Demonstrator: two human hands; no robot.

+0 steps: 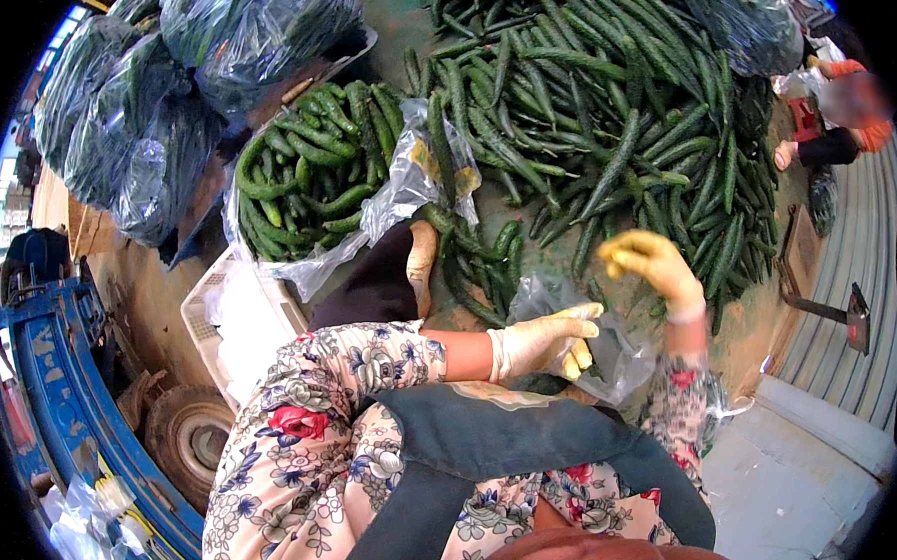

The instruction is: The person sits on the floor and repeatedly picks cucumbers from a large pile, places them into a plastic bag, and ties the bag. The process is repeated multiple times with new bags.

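Observation:
My left hand (546,344), in a pale glove with yellow fingertips, grips a clear plastic bag (624,364) in front of my body. What the bag contains is mostly hidden. My right hand (653,263), gloved the same way, is raised beyond the bag near the edge of a large heap of cucumbers (601,103). Its fingers are loosely bent, apart from the thumb, and nothing shows in them. A few loose cucumbers (478,264) lie just beyond my left hand.
To the left, curved cucumbers (313,166) fill an open plastic-lined container beside a white crate (205,311). Full plastic bags (131,124) are stacked at far left. A blue metal frame (83,396) and a wheel (190,441) stand left. Another person (857,112) sits at far right.

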